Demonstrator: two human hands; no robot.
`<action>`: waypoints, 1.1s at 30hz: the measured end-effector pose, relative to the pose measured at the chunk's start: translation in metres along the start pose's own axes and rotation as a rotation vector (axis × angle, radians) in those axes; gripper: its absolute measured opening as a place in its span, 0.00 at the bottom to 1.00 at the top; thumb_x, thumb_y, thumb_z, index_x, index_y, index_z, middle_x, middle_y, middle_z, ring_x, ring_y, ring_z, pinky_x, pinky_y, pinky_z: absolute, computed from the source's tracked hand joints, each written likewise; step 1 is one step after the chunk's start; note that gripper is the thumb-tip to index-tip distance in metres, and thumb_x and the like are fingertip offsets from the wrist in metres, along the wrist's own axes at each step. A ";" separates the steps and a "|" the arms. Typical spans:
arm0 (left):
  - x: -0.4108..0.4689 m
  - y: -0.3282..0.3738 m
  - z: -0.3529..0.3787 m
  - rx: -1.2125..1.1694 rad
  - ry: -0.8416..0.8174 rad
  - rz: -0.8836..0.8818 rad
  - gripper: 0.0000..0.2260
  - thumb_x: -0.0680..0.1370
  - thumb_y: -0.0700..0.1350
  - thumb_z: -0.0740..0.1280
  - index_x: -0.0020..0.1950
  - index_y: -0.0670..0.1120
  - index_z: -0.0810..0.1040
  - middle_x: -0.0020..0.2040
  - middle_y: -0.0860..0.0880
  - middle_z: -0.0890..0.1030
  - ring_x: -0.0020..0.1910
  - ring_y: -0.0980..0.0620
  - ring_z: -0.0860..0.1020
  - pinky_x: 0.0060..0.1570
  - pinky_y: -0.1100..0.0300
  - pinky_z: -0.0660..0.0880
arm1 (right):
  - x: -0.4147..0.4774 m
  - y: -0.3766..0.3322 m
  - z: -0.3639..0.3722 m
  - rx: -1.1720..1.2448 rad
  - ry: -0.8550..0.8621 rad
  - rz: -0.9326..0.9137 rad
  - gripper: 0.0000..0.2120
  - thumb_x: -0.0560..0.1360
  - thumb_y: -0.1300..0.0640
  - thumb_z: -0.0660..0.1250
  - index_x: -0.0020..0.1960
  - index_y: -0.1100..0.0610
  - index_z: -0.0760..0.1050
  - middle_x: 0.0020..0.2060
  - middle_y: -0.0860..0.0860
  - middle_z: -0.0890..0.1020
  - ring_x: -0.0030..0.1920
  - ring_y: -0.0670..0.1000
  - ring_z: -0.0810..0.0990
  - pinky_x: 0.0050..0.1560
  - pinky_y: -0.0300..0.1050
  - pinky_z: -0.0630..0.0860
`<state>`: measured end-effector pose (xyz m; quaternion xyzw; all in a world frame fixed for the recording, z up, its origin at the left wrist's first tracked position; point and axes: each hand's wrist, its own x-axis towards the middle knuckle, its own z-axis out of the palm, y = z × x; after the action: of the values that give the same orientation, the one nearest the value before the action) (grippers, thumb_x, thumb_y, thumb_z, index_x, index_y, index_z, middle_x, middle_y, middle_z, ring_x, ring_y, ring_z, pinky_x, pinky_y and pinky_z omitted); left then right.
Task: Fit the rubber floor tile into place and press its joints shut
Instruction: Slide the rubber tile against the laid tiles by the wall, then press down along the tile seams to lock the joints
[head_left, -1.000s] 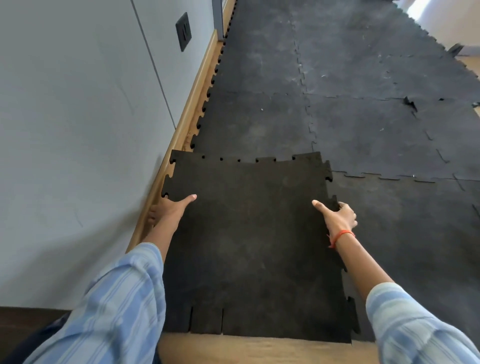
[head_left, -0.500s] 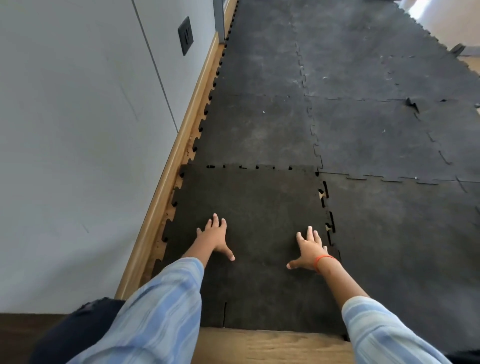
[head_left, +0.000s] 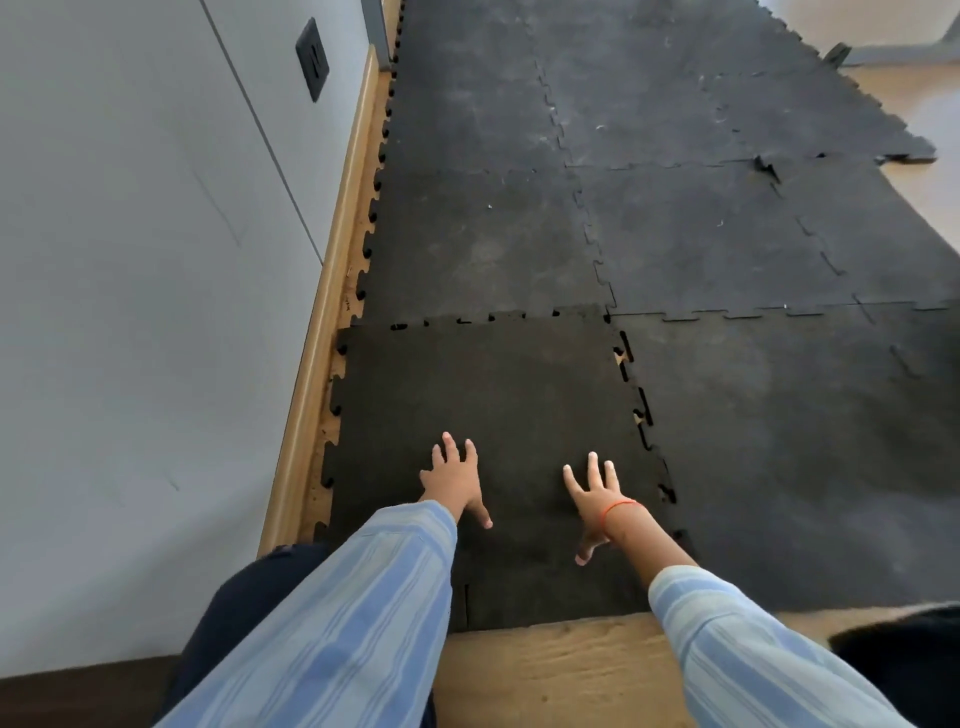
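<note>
Black interlocking rubber matting (head_left: 675, 156) across a wooden floor (head_left: 545, 670), grey wall (head_left: 130, 260) and pale skirting board (head_left: 332, 270) off to the outside of the left fingers. Nearest the body, the rubber floor tile (head_left: 483, 395), lying flat in its slot in the corner of the matting, left edge just beside the skirting. Not yet locked: beyond the fingertips, dark slots showing along the far joint (head_left: 498, 318); outboard of the right fingers, the side joint (head_left: 641, 410) gaping, with bare floor visible between several teeth. Best, probably, to nudge the tile towards the right fingers' side first so the teeth line up, then press straight down along that seam, tab by tab, starting from the far corner and working back; same again along the far seam. Pressing before the teeth align would likely leave tabs riding on top of their neighbours. Left hand (head_left: 454, 480) palm down on the tile, fingers spread wide, gripping nothing. Right hand (head_left: 595, 493), orange thread (head_left: 618, 506) at the wrist, likewise flat and splayed on the tile, thumb angled back towards the body, holding nothing.
</note>
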<state>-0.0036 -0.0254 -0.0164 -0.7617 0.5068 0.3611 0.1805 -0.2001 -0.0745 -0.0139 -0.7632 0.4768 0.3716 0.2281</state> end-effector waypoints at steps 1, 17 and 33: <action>-0.002 0.005 -0.001 0.023 -0.015 0.008 0.54 0.70 0.54 0.77 0.80 0.46 0.40 0.79 0.40 0.37 0.78 0.38 0.43 0.73 0.40 0.56 | -0.001 -0.002 0.000 -0.004 -0.025 0.005 0.62 0.64 0.50 0.79 0.77 0.51 0.33 0.75 0.59 0.30 0.76 0.64 0.33 0.73 0.66 0.57; 0.016 0.049 -0.031 0.054 -0.265 -0.090 0.41 0.79 0.54 0.64 0.80 0.43 0.39 0.80 0.45 0.41 0.77 0.39 0.57 0.73 0.45 0.61 | 0.007 0.011 -0.067 0.142 0.086 -0.106 0.41 0.69 0.50 0.75 0.75 0.54 0.59 0.72 0.58 0.64 0.73 0.62 0.60 0.72 0.55 0.64; 0.022 0.090 -0.081 0.072 -0.418 -0.302 0.29 0.77 0.52 0.69 0.74 0.43 0.66 0.71 0.44 0.70 0.69 0.43 0.71 0.64 0.52 0.69 | 0.054 0.015 -0.113 -0.012 0.070 -0.203 0.32 0.74 0.57 0.69 0.75 0.55 0.60 0.73 0.58 0.62 0.74 0.62 0.58 0.70 0.65 0.63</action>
<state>-0.0504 -0.1291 0.0303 -0.7306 0.3516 0.4615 0.3600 -0.1592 -0.1905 0.0142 -0.8215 0.4025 0.3225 0.2430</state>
